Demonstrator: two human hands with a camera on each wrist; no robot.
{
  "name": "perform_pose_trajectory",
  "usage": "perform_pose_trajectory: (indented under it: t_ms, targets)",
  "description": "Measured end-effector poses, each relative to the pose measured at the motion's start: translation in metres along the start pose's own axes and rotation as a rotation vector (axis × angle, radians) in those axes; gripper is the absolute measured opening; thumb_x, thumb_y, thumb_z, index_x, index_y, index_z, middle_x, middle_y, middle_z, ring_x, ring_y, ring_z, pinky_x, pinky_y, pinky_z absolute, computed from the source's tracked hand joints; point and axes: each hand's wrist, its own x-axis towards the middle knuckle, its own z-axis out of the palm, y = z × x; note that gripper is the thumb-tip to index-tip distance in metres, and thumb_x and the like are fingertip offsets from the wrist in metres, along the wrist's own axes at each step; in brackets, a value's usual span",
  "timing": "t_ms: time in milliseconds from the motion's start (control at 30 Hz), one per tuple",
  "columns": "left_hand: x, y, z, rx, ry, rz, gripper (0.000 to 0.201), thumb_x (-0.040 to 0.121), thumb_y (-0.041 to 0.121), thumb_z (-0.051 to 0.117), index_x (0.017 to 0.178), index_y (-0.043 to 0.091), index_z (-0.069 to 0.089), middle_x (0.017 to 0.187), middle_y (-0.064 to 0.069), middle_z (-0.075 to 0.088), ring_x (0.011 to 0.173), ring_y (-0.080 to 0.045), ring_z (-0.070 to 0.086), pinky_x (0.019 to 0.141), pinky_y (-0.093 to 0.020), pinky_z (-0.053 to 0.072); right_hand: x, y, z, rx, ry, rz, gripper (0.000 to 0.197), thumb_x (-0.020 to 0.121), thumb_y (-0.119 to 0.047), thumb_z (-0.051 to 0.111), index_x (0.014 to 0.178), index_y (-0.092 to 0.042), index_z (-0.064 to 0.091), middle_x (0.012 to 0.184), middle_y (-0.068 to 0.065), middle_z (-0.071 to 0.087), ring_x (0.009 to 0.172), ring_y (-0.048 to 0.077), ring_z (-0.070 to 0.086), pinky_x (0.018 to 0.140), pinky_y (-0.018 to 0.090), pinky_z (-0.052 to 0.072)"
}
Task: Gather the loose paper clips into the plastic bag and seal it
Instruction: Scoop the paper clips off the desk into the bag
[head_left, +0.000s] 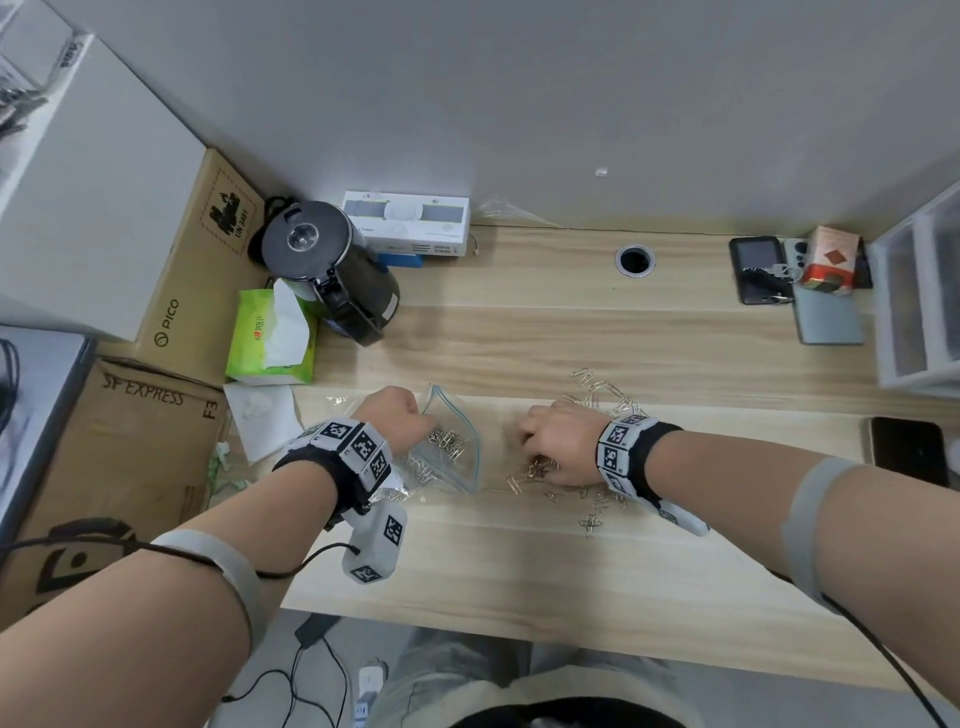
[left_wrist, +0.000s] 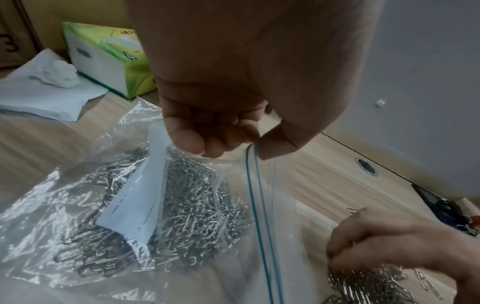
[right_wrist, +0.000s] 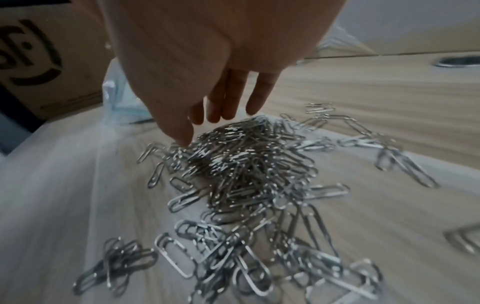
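Left hand (left_wrist: 221, 115) apparently pinching bag (left_wrist: 262, 195) rim.

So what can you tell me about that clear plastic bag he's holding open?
The plastic bag is a clear, crinkly zip bag with a thin blue seal line along its mouth. It lies on the wooden desk, unsealed. The left hand pinches the top rim and lifts it, so the mouth gapes toward the right hand. Inside sits a heap of silver paper clips and a white paper slip.
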Motion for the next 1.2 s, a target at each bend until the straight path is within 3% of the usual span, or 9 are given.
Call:
perform_pose_trajectory:
  t_ms: [100,200,300,567,667,800,967,1033,1200]
  targets:
    - [0.002,0.006,0.003,0.015,-0.017,0.003,0.024,0.081,0.029,0.065,0.068,0.014,0.051,0.067,-0.003,0.055,0.062,-0.021,0.054,0.056,-0.027,0.043,-0.013,0.012,0.0,0.1,0.106,0.111,0.039,0.082,-0.037,0.063,0.119,-0.027,0.062,0.119,-0.003,0.056,0.113,0.02,0.051,0.095,0.039,0.045]
    - [0.005,0.009,0.005,0.016,-0.019,0.004,0.027,0.078,0.033,0.066,0.067,0.015,0.05,0.068,-0.002,0.054,0.063,-0.02,0.052,0.057,-0.028,0.04,-0.023,0.029,-0.004,0.141,0.235,0.381,0.058,0.083,-0.044,0.062,0.135,-0.023,0.048,0.132,0.002,0.047,0.121,0.022,0.044,0.101,0.041,0.043]
    - [0.005,0.01,0.007,0.017,-0.014,0.006,0.027,0.076,0.034,0.067,0.069,0.015,0.049,0.071,-0.003,0.054,0.066,-0.022,0.051,0.059,-0.03,0.04,-0.03,0.044,-0.005,0.157,0.279,0.598,0.065,0.083,-0.052,0.056,0.137,-0.019,0.044,0.133,0.003,0.045,0.123,0.023,0.041,0.102,0.042,0.042]
    - [0.009,0.02,0.016,0.081,-0.057,-0.006,0.022,0.081,0.03,0.063,0.073,0.014,0.049,0.073,-0.003,0.054,0.065,-0.021,0.051,0.058,-0.028,0.04,-0.04,0.029,0.014,0.251,0.139,0.37,0.055,0.081,-0.043,0.06,0.133,-0.027,0.052,0.135,0.0,0.047,0.124,0.021,0.041,0.103,0.039,0.041]
    - [0.01,0.03,0.016,0.129,-0.069,-0.022,0.024,0.083,0.027,0.062,0.07,0.012,0.049,0.068,-0.003,0.051,0.059,-0.019,0.05,0.05,-0.025,0.036,-0.047,0.028,0.011,0.328,0.164,0.389,0.056,0.08,-0.041,0.063,0.132,-0.025,0.052,0.128,0.002,0.049,0.12,0.022,0.045,0.1,0.04,0.044]
    - [0.012,0.04,0.015,0.21,-0.028,-0.006,0.019,0.081,0.023,0.062,0.072,0.011,0.051,0.068,-0.003,0.052,0.058,-0.019,0.051,0.047,-0.024,0.037,-0.067,0.041,0.005,0.336,0.217,0.594,0.088,0.065,-0.054,0.074,0.14,-0.024,0.039,0.128,-0.001,0.042,0.122,0.02,0.04,0.099,0.042,0.047]
    - [0.014,0.046,0.017,0.238,-0.019,0.022,0.022,0.082,0.018,0.061,0.068,0.012,0.045,0.064,-0.001,0.047,0.054,-0.016,0.047,0.042,-0.024,0.033,-0.088,0.047,0.012,0.231,-0.014,0.655,0.131,0.032,-0.056,0.091,0.144,-0.034,0.026,0.136,0.002,0.028,0.128,0.024,0.03,0.101,0.043,0.047]
    - [0.015,0.044,0.017,0.243,-0.029,0.026,0.023,0.082,0.019,0.061,0.067,0.012,0.046,0.063,-0.001,0.046,0.053,-0.017,0.047,0.042,-0.023,0.034,-0.088,0.044,0.018,0.247,-0.022,0.642,0.135,0.033,-0.051,0.095,0.146,-0.032,0.024,0.138,0.003,0.027,0.129,0.026,0.029,0.106,0.042,0.043]
    - [0.017,0.04,0.02,0.23,-0.045,0.057,0.023,0.083,0.024,0.062,0.069,0.013,0.047,0.07,-0.003,0.053,0.057,-0.016,0.05,0.045,-0.024,0.036,-0.074,0.029,0.03,0.384,0.103,0.586,0.115,0.049,-0.036,0.095,0.146,-0.023,0.034,0.14,0.004,0.032,0.131,0.025,0.032,0.111,0.038,0.036]
